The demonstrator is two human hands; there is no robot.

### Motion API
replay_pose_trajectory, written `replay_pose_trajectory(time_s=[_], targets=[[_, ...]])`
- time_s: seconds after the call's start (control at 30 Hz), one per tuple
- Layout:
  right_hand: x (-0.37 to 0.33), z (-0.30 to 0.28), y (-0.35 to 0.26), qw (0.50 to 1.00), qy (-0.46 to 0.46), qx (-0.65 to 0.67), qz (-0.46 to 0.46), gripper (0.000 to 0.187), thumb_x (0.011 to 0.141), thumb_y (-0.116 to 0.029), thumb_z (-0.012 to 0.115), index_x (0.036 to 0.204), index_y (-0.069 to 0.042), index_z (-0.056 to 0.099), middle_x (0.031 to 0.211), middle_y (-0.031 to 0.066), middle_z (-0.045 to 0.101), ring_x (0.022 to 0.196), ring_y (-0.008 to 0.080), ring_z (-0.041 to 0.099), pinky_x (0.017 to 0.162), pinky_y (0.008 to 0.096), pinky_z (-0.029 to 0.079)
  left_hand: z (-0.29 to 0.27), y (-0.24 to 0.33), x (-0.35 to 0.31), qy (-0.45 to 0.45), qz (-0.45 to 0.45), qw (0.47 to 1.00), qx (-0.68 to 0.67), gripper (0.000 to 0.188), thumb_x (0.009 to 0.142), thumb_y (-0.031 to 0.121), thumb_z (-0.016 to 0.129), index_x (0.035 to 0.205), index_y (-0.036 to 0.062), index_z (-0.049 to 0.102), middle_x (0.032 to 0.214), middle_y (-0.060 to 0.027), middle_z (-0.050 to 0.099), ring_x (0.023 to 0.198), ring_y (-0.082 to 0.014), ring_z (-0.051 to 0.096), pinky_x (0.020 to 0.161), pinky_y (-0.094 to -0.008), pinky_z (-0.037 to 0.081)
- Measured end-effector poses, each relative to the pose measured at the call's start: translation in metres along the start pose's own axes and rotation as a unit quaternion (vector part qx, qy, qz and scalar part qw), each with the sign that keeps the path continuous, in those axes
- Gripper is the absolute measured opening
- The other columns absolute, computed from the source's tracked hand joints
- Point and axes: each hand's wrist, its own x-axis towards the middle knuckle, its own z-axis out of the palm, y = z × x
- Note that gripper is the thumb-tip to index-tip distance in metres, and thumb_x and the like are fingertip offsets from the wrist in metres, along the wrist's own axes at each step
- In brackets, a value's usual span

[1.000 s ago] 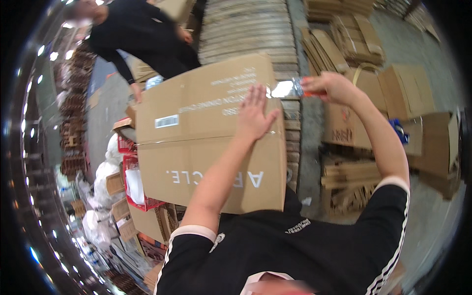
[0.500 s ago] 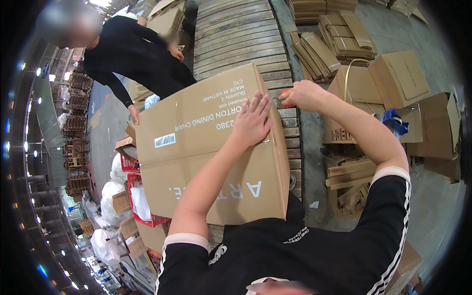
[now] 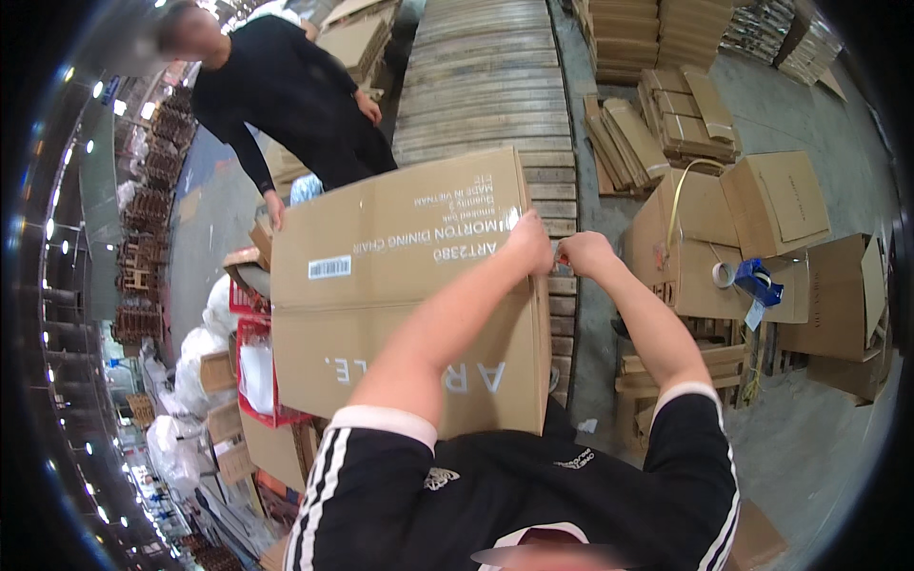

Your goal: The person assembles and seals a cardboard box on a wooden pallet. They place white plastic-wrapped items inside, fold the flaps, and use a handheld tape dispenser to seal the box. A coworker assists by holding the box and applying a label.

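Brown corrugated carton [image 3: 381, 285], both hands at its right edge

Item: large rectangular carton, lying flat across a slatted conveyor [image 3: 481, 86]. Smooth matt board, crisp folds, straight centre seam, pale print, one white label [image 3: 330, 267].

Left hand [image 3: 529, 245]: mine, at the right edge, fingers curled; whether they pinch anything I cannot tell.

Right hand [image 3: 587, 253]: mine, just beside the left, fingers clamped on a small orange tool [image 3: 562, 258], mostly hidden, probably a tape dispenser.

Working note: sealing, by my judgement. Best done with the left steadying the edge, the right drawing level and taut, then the strip rubbed down firmly around the fold, free of wrinkles.

Support: co-worker's hand [image 3: 275, 210], far left corner.

Adjacent: glossy blue dispenser [image 3: 759, 282]; white tape roll [image 3: 724, 275]; strapped flat cardboard bundles [image 3: 687, 116]; red plastic crate [image 3: 255, 335].
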Motion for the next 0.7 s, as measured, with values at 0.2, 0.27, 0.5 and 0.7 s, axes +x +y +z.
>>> replay_pose_trajectory(time_s=[0.2, 0.27, 0.5, 0.7], targets=[[-0.178, 0.019, 0.013, 0.895, 0.183, 0.405, -0.031, 0.046, 0.083, -0.006, 0.076, 0.129, -0.006, 0.078, 0.141, 0.0145, 0.075, 0.117, 0.0259, 0.078, 0.097, 0.0381, 0.062, 0.024, 0.001, 0.004, 0.062, 0.027, 0.995, -0.075, 0.059, 0.103, 0.061, 0.054, 0.117, 0.0130, 0.086, 0.121, -0.0112, 0.081, 0.129, -0.0286, 0.068, 0.120, -0.0479, 0.040], [-0.223, 0.004, 0.006, 0.875, 0.177, 0.451, -0.025, 0.049, 0.080, -0.003, 0.078, 0.130, -0.005, 0.078, 0.141, 0.0157, 0.075, 0.118, 0.0261, 0.078, 0.098, 0.0379, 0.062, 0.026, 0.002, -0.002, 0.128, 0.036, 0.985, -0.115, 0.061, 0.103, 0.063, 0.055, 0.132, 0.0154, 0.080, 0.131, -0.0120, 0.078, 0.133, -0.0301, 0.066, 0.121, -0.0490, 0.041], [-0.281, -0.062, -0.116, 0.941, 0.175, 0.153, -0.247, 0.023, 0.084, -0.013, 0.078, 0.107, -0.012, 0.081, 0.124, -0.0007, 0.081, 0.085, 0.0286, 0.076, 0.075, 0.0411, 0.062, 0.020, 0.017, -0.073, 0.203, 0.111, 0.549, -0.803, 0.055, 0.112, 0.052, 0.056, 0.151, 0.0139, 0.068, 0.142, -0.0079, 0.074, 0.130, -0.0215, 0.070, 0.115, -0.0398, 0.049], [-0.238, -0.048, -0.197, 0.963, -0.030, 0.013, -0.267, 0.015, 0.091, -0.009, 0.066, 0.100, -0.010, 0.077, 0.092, 0.0123, 0.080, 0.081, 0.0339, 0.078, 0.070, 0.0479, 0.063, 0.074, 0.051, -0.161, 0.286, 0.049, 0.618, -0.731, 0.053, 0.113, 0.044, 0.059, 0.150, 0.0065, 0.066, 0.138, -0.0108, 0.076, 0.127, -0.0242, 0.071, 0.114, -0.0418, 0.050]])
